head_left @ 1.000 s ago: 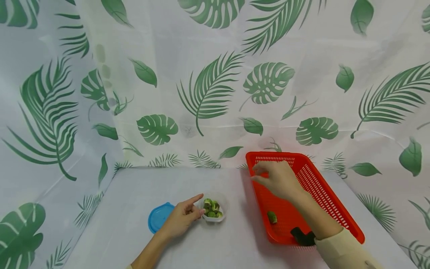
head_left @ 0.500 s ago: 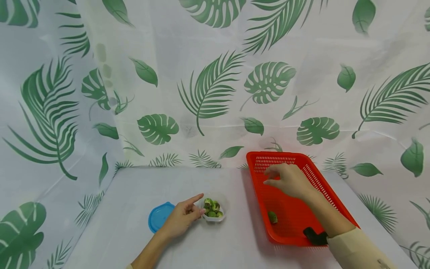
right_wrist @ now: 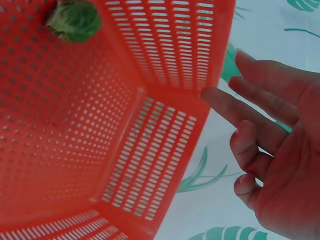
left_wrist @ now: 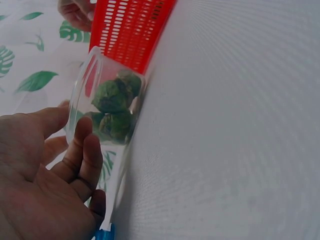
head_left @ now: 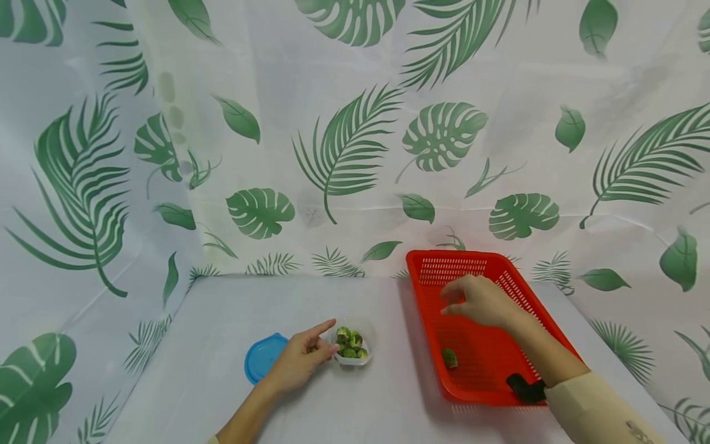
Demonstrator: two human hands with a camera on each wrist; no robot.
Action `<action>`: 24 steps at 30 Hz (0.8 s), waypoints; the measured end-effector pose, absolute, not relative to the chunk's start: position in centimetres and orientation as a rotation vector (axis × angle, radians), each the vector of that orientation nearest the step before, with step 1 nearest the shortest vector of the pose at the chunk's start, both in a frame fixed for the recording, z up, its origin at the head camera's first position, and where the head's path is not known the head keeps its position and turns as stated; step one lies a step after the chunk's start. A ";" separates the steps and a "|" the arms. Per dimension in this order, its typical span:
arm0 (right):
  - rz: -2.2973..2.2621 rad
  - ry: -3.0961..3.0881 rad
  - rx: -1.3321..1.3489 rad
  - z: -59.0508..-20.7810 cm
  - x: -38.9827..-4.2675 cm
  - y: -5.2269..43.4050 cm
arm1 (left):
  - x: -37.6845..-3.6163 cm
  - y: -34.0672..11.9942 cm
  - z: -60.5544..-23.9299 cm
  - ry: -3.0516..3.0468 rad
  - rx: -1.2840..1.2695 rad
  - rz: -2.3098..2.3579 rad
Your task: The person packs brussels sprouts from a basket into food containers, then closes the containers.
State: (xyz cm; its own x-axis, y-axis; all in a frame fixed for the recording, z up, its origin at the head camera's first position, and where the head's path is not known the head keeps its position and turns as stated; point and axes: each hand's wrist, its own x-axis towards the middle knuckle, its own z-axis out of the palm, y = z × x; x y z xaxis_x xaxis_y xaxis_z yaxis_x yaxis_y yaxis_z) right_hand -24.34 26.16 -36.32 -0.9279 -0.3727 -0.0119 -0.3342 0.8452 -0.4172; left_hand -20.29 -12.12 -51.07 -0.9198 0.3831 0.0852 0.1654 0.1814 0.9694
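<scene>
1. Fingers of left hand (head_left: 299,364) lie loosely curled against the side of a small clear plastic tub (head_left: 354,351), index stretched out along its rim twd 1 o'clock; wrist view shows fingertips (left_wrist: 86,155) touching the wall, not wrapped round it. Looks like a steadying touch so the light tub won't slide on the cloth.
2. Right hand (head_left: 479,301) hovers over the far half of the red slotted basket (head_left: 501,280), fingers relaxed & spread, nothing between them; right wrist view confirms empty palm. Prob. held there because the loose sprout lies below it, twd 7 o'clock from the hand.
3. Brussels sprouts in tub (head_left: 350,344): abt 5 visible from head cam, piled; exact count hard to tell.
4. Loose sprout (head_left: 449,357): 1, on the basket floor near its left wall, well apart from the right hand.
5. Blue lid (head_left: 263,356): 1, flat on the table at 9 o'clock of the tub, just behind the left hand – off, so the tub's mouth is free.
6. Baskets: 1, at 3 o'clock of the tub, near but not touching. Tubs: 1.
7. White tabletop (head_left: 266,308) under all; leaf-print cloth (head_left: 344,142) hangs behind & at the sides.
</scene>
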 end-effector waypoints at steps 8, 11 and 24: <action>-0.661 2.805 -0.645 -36.9 -25.2 27.2 | -20.2 -12.2 -51.0 2.257 0.543 1.842; -0.684 2.761 -0.635 -37.0 -25.4 27.5 | -20.1 -12.2 -50.9 2.259 0.543 1.839; -0.673 2.689 -0.643 -37.5 -25.9 28.3 | -20.1 -12.1 -51.0 2.258 0.553 1.847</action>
